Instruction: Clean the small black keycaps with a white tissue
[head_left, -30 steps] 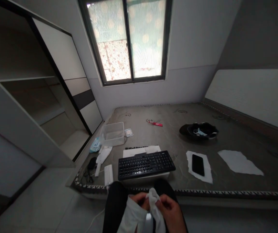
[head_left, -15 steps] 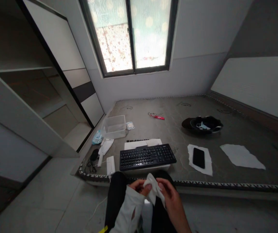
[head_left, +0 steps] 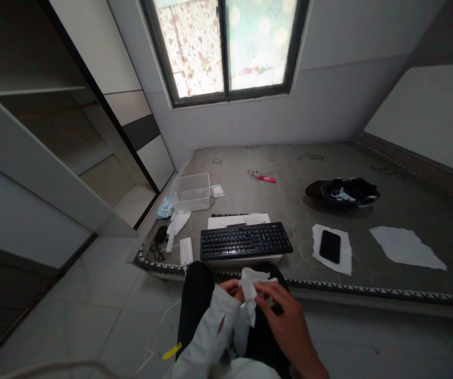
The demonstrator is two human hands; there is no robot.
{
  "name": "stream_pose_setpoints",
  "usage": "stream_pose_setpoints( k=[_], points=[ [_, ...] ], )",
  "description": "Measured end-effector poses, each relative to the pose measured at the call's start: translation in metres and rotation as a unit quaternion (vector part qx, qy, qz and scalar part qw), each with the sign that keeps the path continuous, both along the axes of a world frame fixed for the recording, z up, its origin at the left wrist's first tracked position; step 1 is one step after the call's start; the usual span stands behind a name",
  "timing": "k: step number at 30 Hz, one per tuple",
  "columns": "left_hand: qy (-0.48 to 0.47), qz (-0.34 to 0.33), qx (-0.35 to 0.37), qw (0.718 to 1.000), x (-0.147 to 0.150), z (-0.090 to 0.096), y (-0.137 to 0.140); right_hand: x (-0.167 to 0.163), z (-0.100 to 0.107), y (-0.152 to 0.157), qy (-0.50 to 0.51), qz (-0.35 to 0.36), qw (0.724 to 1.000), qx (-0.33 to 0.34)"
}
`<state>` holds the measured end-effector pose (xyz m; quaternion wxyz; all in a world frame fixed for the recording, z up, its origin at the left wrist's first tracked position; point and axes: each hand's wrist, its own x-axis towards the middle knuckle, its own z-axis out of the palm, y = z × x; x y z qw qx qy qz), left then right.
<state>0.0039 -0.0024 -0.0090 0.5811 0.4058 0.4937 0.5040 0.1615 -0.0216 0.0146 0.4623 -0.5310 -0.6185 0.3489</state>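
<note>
A crumpled white tissue (head_left: 249,287) is held between my two hands, over my lap. My left hand (head_left: 232,288), below a white sleeve, is closed on its left side and partly covered by it. Fingers of my right hand (head_left: 279,305) pinch the tissue from the right. Just beyond my knees lies a black keyboard (head_left: 246,241), tilted on a white object. Whether anything is wrapped inside the tissue cannot be seen.
A black phone (head_left: 330,246) rests on a white sheet (head_left: 345,263) to the right, near another white sheet (head_left: 406,247). Behind them sits a dark cap (head_left: 341,193). On the left are a clear plastic bin (head_left: 192,192), a white power strip (head_left: 186,251) and a black cable (head_left: 156,252).
My view has tipped downward and shifted left. The tissue is spread differently, and my right hand's fingers now reach across it from the right. The objects on the mattress stay in place.
</note>
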Motion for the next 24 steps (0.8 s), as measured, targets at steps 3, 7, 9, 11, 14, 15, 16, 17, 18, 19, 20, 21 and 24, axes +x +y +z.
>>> stream_pose_setpoints(
  k=[3,7,9,11,14,15,16,17,18,19,20,21,24],
  points=[
    [-0.022,-0.009,0.015,1.000,-0.001,-0.007,0.002,-0.004,-0.004,0.000,0.013,0.011,1.000,-0.009],
    [0.004,-0.014,0.008,1.000,-0.002,-0.007,0.001,-0.005,-0.006,0.000,0.023,0.005,0.999,-0.031],
    [0.024,-0.001,0.015,1.000,-0.002,-0.008,-0.002,-0.004,-0.006,0.001,0.028,-0.001,0.999,-0.045],
    [0.034,0.036,0.007,0.999,-0.003,-0.012,-0.006,-0.002,-0.006,0.001,0.039,-0.010,0.997,-0.059],
    [0.017,0.069,-0.020,0.997,-0.007,-0.017,-0.007,0.001,-0.007,0.001,0.063,-0.037,0.995,-0.066],
    [0.015,0.076,-0.025,0.997,-0.009,-0.017,-0.007,0.002,-0.008,0.001,0.069,-0.049,0.994,-0.065],
    [0.015,0.080,-0.029,0.996,-0.010,-0.017,-0.006,0.002,-0.009,0.001,0.074,-0.060,0.993,-0.063],
    [0.014,0.083,-0.032,0.996,-0.011,-0.015,-0.006,0.003,-0.010,0.001,0.076,-0.068,0.993,-0.064],
    [0.011,0.083,-0.037,0.996,-0.012,-0.013,-0.005,0.004,-0.011,0.001,0.077,-0.073,0.992,-0.066],
    [0.004,0.084,-0.042,0.996,-0.013,-0.012,-0.005,0.004,-0.012,0.001,0.077,-0.076,0.992,-0.069],
    [-0.005,0.083,-0.046,0.995,-0.014,-0.010,-0.005,0.004,-0.013,0.002,0.077,-0.078,0.991,-0.073],
    [-0.012,0.086,-0.048,0.995,-0.014,-0.008,-0.004,0.004,-0.014,0.002,0.076,-0.079,0.991,-0.076],
    [-0.010,0.097,-0.045,0.994,-0.014,-0.007,-0.002,0.002,-0.018,0.003,0.075,-0.089,0.990,-0.079]
  ],
)
